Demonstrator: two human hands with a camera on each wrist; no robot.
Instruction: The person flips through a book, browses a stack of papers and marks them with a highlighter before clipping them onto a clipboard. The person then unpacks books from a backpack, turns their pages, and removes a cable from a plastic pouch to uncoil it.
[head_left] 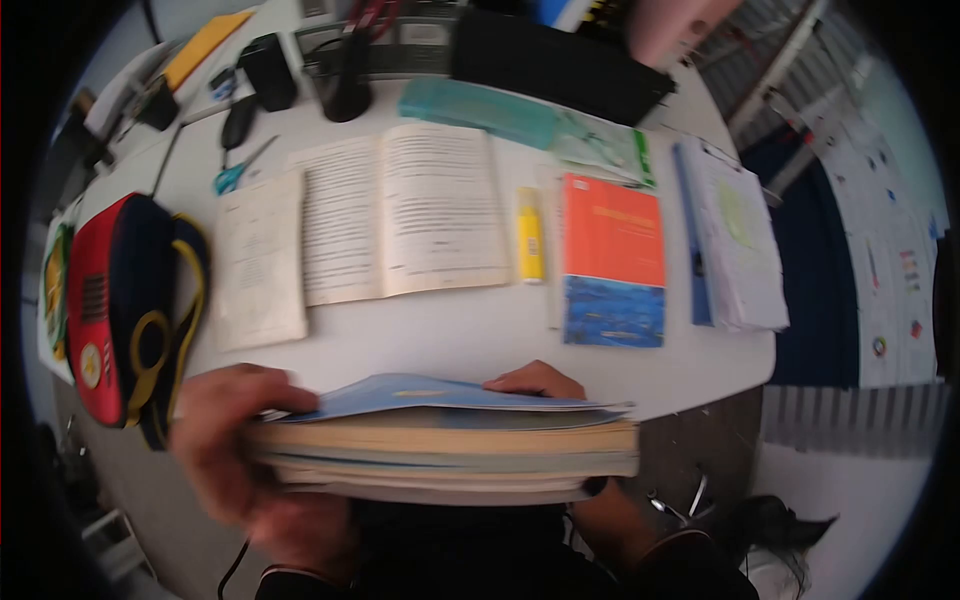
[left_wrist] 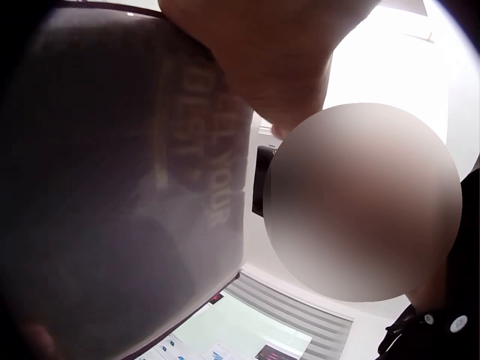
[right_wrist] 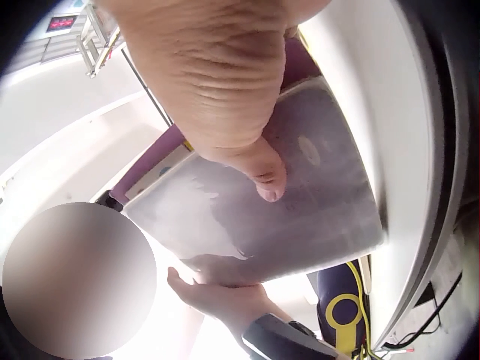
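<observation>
A stack of books (head_left: 450, 455) is held level near the table's front edge, its page edges facing me. The top one has a blue cover (head_left: 400, 395) that bows upward. My left hand (head_left: 225, 440) grips the left end, with its thumb side at the top cover. Round the far right side my right hand (head_left: 540, 380) holds the stack; part of it is hidden behind the books. In the right wrist view, the thumb (right_wrist: 264, 176) presses on the glossy bottom cover (right_wrist: 322, 187). The left wrist view shows a dark cover (left_wrist: 112, 195) with faint lettering.
An open book (head_left: 440, 220) and a thin booklet (head_left: 260, 265) lie on the white table. To the right are a yellow highlighter (head_left: 529, 235), an orange-and-blue book (head_left: 613, 250) and a clipboard with papers (head_left: 740, 250). Scissors (head_left: 232, 178) and a red-and-navy bag (head_left: 125, 300) are at left.
</observation>
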